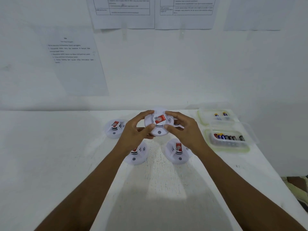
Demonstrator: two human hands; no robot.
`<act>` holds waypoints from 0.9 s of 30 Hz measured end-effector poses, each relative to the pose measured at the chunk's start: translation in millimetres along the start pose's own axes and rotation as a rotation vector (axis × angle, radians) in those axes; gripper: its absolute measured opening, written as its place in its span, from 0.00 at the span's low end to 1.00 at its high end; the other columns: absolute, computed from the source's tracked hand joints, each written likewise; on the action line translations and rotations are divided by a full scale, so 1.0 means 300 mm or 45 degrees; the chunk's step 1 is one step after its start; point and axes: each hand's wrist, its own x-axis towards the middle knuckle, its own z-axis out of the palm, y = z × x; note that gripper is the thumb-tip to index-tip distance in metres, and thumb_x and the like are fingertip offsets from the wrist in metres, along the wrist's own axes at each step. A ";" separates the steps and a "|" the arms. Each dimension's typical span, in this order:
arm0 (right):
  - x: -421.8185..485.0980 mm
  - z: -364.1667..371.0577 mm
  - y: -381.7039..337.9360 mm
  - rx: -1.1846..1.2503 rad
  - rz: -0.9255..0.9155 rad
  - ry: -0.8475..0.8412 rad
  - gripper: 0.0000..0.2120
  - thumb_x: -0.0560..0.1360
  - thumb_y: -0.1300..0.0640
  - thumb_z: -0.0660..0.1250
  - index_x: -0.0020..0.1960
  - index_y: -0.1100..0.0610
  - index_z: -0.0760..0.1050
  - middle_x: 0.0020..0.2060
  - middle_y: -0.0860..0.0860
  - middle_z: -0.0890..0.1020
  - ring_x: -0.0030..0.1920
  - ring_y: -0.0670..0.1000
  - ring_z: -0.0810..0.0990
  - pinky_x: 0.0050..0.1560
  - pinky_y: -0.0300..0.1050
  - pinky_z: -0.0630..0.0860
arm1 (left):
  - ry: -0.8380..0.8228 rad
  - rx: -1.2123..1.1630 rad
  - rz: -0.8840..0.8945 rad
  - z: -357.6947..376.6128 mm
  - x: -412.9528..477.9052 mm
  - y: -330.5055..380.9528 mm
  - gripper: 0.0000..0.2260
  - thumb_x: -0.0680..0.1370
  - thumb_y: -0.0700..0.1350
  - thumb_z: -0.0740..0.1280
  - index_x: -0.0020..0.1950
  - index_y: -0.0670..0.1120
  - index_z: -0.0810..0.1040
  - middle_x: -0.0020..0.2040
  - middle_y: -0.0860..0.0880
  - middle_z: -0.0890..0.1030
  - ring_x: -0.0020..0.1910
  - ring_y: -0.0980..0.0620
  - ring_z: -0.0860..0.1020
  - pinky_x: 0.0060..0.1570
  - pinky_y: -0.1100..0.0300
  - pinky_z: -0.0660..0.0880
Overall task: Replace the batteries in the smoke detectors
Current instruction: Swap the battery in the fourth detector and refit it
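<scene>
Gripping a white smoke detector [158, 124] from both sides, fingers [149, 126] of left hand [133, 130] and right hand [185, 129] curled round its rim, above the desk [158, 189]. Just below the fingers, other detectors [177, 153]; right of them, a tub of batteries [228, 137].

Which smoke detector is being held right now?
The central smoke detector, gripped at its rim by the left hand and right hand. The other detectors lie on the table, ungripped.
</scene>
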 end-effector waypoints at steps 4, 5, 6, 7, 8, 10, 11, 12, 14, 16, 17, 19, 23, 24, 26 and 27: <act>-0.012 0.008 0.000 0.048 0.021 0.001 0.20 0.74 0.55 0.74 0.65 0.50 0.78 0.59 0.47 0.82 0.56 0.45 0.82 0.58 0.45 0.80 | -0.004 0.008 0.009 0.001 -0.012 -0.004 0.20 0.76 0.44 0.70 0.68 0.52 0.74 0.63 0.51 0.79 0.50 0.48 0.84 0.43 0.52 0.83; -0.013 0.010 -0.001 0.059 0.028 0.008 0.20 0.74 0.56 0.74 0.65 0.50 0.78 0.59 0.47 0.82 0.56 0.45 0.82 0.58 0.45 0.80 | 0.000 0.010 0.010 0.002 -0.014 -0.005 0.20 0.76 0.44 0.70 0.67 0.52 0.74 0.63 0.51 0.79 0.50 0.48 0.84 0.43 0.51 0.83; -0.016 0.013 -0.002 0.072 0.037 0.015 0.20 0.74 0.56 0.74 0.65 0.50 0.78 0.59 0.47 0.82 0.56 0.45 0.82 0.59 0.46 0.80 | 0.006 0.011 0.012 0.003 -0.016 -0.005 0.19 0.77 0.44 0.70 0.67 0.52 0.74 0.63 0.51 0.79 0.50 0.48 0.84 0.43 0.51 0.83; -0.018 0.017 -0.004 0.086 0.046 0.020 0.19 0.74 0.56 0.73 0.65 0.50 0.78 0.59 0.47 0.82 0.56 0.45 0.82 0.59 0.46 0.80 | 0.012 0.012 0.015 0.002 -0.017 -0.006 0.19 0.77 0.43 0.70 0.67 0.52 0.74 0.63 0.51 0.79 0.50 0.48 0.84 0.43 0.52 0.83; -0.020 0.020 -0.006 0.099 0.052 0.023 0.19 0.74 0.56 0.73 0.65 0.50 0.78 0.59 0.47 0.82 0.56 0.45 0.82 0.59 0.47 0.80 | 0.015 0.013 0.017 0.001 -0.017 -0.006 0.19 0.77 0.43 0.70 0.68 0.52 0.74 0.62 0.51 0.79 0.50 0.48 0.84 0.43 0.52 0.83; -0.024 0.027 -0.005 0.130 0.068 0.030 0.19 0.74 0.56 0.73 0.65 0.49 0.78 0.59 0.47 0.82 0.56 0.47 0.82 0.57 0.50 0.81 | 0.010 0.010 0.016 -0.001 -0.017 -0.007 0.19 0.77 0.43 0.70 0.68 0.51 0.74 0.62 0.51 0.79 0.51 0.49 0.84 0.43 0.52 0.83; -0.026 0.030 -0.003 0.152 0.080 0.035 0.19 0.74 0.56 0.73 0.64 0.49 0.79 0.59 0.47 0.82 0.56 0.48 0.82 0.56 0.51 0.81 | 0.009 0.010 0.017 -0.001 -0.016 -0.009 0.19 0.77 0.43 0.69 0.68 0.52 0.74 0.62 0.51 0.79 0.51 0.49 0.84 0.43 0.52 0.83; -0.028 0.031 -0.003 0.171 0.092 0.039 0.19 0.74 0.57 0.73 0.64 0.49 0.79 0.59 0.47 0.82 0.56 0.49 0.82 0.54 0.51 0.82 | 0.010 0.012 0.019 0.001 -0.017 -0.010 0.19 0.77 0.43 0.69 0.67 0.52 0.74 0.62 0.51 0.79 0.51 0.50 0.84 0.43 0.52 0.83; -0.030 0.033 0.000 0.171 0.102 0.048 0.19 0.74 0.57 0.73 0.64 0.49 0.79 0.59 0.47 0.82 0.56 0.49 0.82 0.53 0.50 0.82 | 0.007 0.019 0.024 0.002 -0.018 -0.015 0.19 0.77 0.43 0.69 0.67 0.53 0.73 0.63 0.50 0.79 0.51 0.50 0.83 0.44 0.52 0.83; -0.034 0.032 0.003 0.136 0.099 0.049 0.19 0.74 0.56 0.73 0.64 0.48 0.78 0.59 0.46 0.82 0.56 0.48 0.82 0.55 0.48 0.81 | 0.005 0.031 0.026 0.004 -0.018 -0.024 0.20 0.77 0.43 0.69 0.68 0.51 0.73 0.64 0.49 0.78 0.52 0.49 0.83 0.45 0.50 0.83; -0.035 0.031 0.002 0.119 0.099 0.048 0.19 0.74 0.56 0.73 0.64 0.48 0.78 0.59 0.46 0.82 0.56 0.47 0.82 0.57 0.48 0.81 | 0.008 0.040 0.023 0.004 -0.017 -0.029 0.20 0.77 0.43 0.69 0.69 0.50 0.73 0.64 0.49 0.78 0.52 0.48 0.83 0.46 0.48 0.83; -0.033 0.031 0.000 0.100 0.105 0.044 0.19 0.75 0.56 0.73 0.64 0.48 0.78 0.59 0.45 0.82 0.56 0.46 0.81 0.59 0.47 0.79 | 0.015 0.049 0.015 0.005 -0.016 -0.035 0.21 0.77 0.44 0.69 0.70 0.49 0.72 0.65 0.49 0.78 0.53 0.47 0.83 0.47 0.46 0.82; -0.028 0.029 0.000 0.076 0.104 0.035 0.18 0.75 0.55 0.72 0.64 0.46 0.77 0.58 0.43 0.82 0.56 0.46 0.81 0.59 0.48 0.79 | 0.011 0.061 0.021 0.008 -0.009 -0.040 0.21 0.77 0.44 0.69 0.70 0.50 0.72 0.66 0.50 0.77 0.54 0.47 0.82 0.48 0.44 0.82; -0.027 0.028 0.001 0.070 0.101 0.032 0.18 0.75 0.55 0.72 0.64 0.46 0.77 0.58 0.43 0.82 0.56 0.45 0.81 0.58 0.48 0.79 | 0.007 0.063 0.023 0.008 -0.007 -0.041 0.21 0.77 0.44 0.69 0.70 0.50 0.72 0.66 0.50 0.77 0.54 0.47 0.82 0.48 0.44 0.82; -0.026 0.027 0.003 0.054 0.095 0.027 0.18 0.75 0.55 0.72 0.64 0.46 0.77 0.57 0.42 0.82 0.55 0.44 0.81 0.58 0.46 0.80 | 0.006 0.065 0.025 0.006 -0.004 -0.045 0.21 0.77 0.44 0.69 0.70 0.50 0.72 0.66 0.50 0.77 0.54 0.47 0.82 0.48 0.43 0.82; -0.025 0.027 0.004 0.048 0.092 0.028 0.18 0.75 0.55 0.72 0.64 0.46 0.77 0.57 0.42 0.82 0.55 0.44 0.81 0.58 0.46 0.80 | 0.006 0.066 0.025 0.006 -0.003 -0.046 0.21 0.77 0.44 0.69 0.70 0.50 0.72 0.66 0.50 0.77 0.54 0.47 0.82 0.48 0.43 0.82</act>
